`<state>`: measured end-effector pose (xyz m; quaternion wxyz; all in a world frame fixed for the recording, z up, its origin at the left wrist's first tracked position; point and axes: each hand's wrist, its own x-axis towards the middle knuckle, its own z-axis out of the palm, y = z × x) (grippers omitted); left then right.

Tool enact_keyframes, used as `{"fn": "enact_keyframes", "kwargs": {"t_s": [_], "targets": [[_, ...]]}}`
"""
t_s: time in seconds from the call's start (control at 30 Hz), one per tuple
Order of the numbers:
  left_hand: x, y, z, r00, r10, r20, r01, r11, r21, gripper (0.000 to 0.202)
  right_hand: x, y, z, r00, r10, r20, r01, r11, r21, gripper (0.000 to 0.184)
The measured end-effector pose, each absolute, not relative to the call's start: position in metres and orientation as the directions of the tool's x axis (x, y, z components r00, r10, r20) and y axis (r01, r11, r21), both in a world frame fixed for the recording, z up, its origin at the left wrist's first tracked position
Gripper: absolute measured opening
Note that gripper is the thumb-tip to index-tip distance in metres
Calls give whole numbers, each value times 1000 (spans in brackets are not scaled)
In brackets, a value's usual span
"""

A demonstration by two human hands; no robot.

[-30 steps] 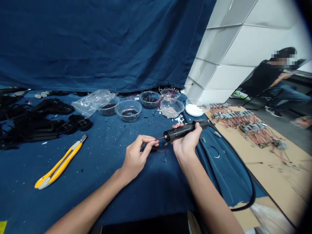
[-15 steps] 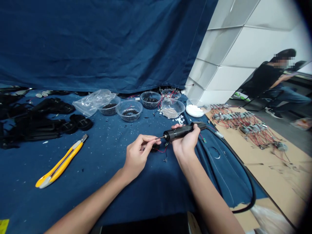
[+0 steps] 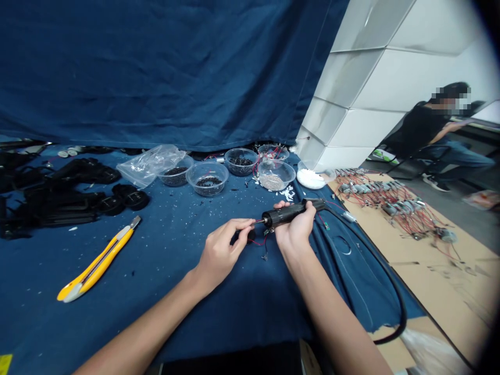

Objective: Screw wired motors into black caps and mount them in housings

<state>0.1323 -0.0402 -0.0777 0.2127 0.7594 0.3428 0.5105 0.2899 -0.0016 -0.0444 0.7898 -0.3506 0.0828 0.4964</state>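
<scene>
From my remote seat I can't read a single word, number or brand anywhere in this view. The yellow knife (image 3: 96, 259) and the black soldering iron (image 3: 287, 213) show no legible markings, and the yellow scrap (image 3: 4, 364) in the bottom corner is cut off, with nothing on it I can make out.

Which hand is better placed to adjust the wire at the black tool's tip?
Likely the left hand: its fingers sit at the tip, while the right hand wraps the tool's handle.
</scene>
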Motion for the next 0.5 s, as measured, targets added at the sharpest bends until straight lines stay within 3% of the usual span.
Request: {"fn": "enact_keyframes", "kwargs": {"t_s": [0.27, 0.5], "targets": [[131, -36, -73, 106, 830, 548, 327, -549, 769, 11, 290, -1, -46, 501, 723, -476, -837, 265, -479, 34], [137, -35, -63, 141, 779, 610, 339, -617, 710, 5, 290, 0, -46, 547, 711, -441, -802, 296, -519, 30]]}}
